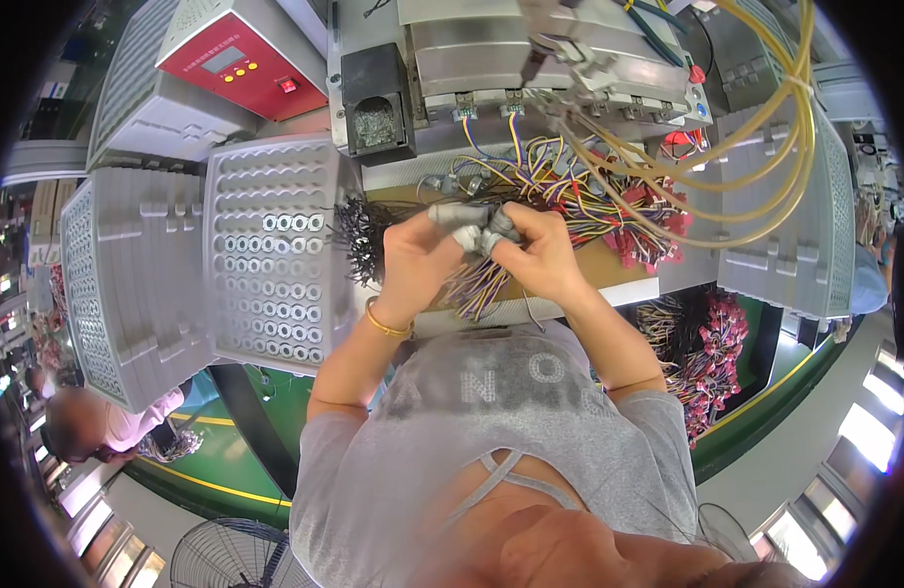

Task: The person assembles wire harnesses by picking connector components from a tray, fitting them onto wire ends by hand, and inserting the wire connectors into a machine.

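Striped yellow, purple and white wires (477,284) are held in a bundle between both hands at the middle of the view, just above the counter (628,290) edge. The left hand (418,257) is closed around the bundle, its taped fingers (469,236) pinched on the upper end, and a yellow band is worn on that wrist. The right hand (540,250) is closed on the same bundle from the other side, fingertips touching those of the left. Behind the hands, more wires with red plugs (658,230) are spread over the counter (a tangled heap), and a clump of black ties (359,230) lies just beside the left hand. Further back, a grey metal machine (530,59) is seen, with yellow hoses (766,127) looping from it to the right. To the left, a grey perforated tray (276,255) holding small rings is set, and a red control box (246,64) stands beyond it. Another heap of red-plugged wires (707,353) hangs lower right.
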`<action>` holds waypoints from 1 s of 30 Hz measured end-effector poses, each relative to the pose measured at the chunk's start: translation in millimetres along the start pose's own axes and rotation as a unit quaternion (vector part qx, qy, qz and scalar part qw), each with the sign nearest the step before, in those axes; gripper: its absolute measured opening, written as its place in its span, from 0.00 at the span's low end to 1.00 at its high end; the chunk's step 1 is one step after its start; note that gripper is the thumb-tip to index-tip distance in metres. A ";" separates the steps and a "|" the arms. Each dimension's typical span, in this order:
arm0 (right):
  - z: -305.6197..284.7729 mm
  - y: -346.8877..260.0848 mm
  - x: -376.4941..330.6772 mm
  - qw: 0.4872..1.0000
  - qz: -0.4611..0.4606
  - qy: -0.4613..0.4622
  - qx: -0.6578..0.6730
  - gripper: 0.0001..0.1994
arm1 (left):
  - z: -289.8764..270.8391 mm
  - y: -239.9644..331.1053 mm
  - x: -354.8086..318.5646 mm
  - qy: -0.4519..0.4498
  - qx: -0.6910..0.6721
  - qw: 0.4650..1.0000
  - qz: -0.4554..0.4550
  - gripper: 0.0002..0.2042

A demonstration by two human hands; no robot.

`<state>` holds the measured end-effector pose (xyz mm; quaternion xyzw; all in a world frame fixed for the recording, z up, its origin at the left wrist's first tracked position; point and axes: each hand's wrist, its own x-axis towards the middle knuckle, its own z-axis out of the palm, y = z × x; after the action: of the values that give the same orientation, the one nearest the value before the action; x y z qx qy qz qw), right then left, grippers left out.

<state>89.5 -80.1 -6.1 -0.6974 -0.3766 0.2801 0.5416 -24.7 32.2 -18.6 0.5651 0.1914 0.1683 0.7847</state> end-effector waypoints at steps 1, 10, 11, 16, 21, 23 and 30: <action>1.5 0.5 -1.8 1.000 0.017 0.014 0.012 0.04 | 0.2 -0.1 1.8 0.000 0.000 1.000 -0.003 0.10; -20.8 9.8 3.7 0.992 0.053 0.002 0.116 0.09 | 14.6 -4.7 10.1 -0.067 -0.209 0.974 -0.059 0.14; -29.3 10.5 7.8 0.992 0.051 0.003 0.111 0.09 | 16.7 -13.5 9.1 -0.032 -0.186 0.982 -0.027 0.15; -66.3 26.1 30.5 0.881 0.033 0.391 0.264 0.04 | -13.6 -40.2 2.4 -0.032 0.586 0.776 0.230 0.16; -69.3 51.4 46.8 0.878 0.005 0.376 0.295 0.05 | -16.5 -44.0 2.2 -0.009 0.489 0.852 0.186 0.09; -72.2 59.4 49.0 0.890 0.019 0.371 0.263 0.05 | -17.1 -25.5 0.8 0.010 0.412 0.905 0.104 0.09; -71.6 67.1 59.7 0.895 0.017 0.372 0.244 0.11 | -50.2 7.9 -1.9 -0.058 0.437 0.893 0.086 0.08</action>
<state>195.0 -78.3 -51.5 -0.6030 -0.0558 0.0917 0.7905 -51.3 75.0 -25.4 0.8743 0.1500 0.1015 0.4503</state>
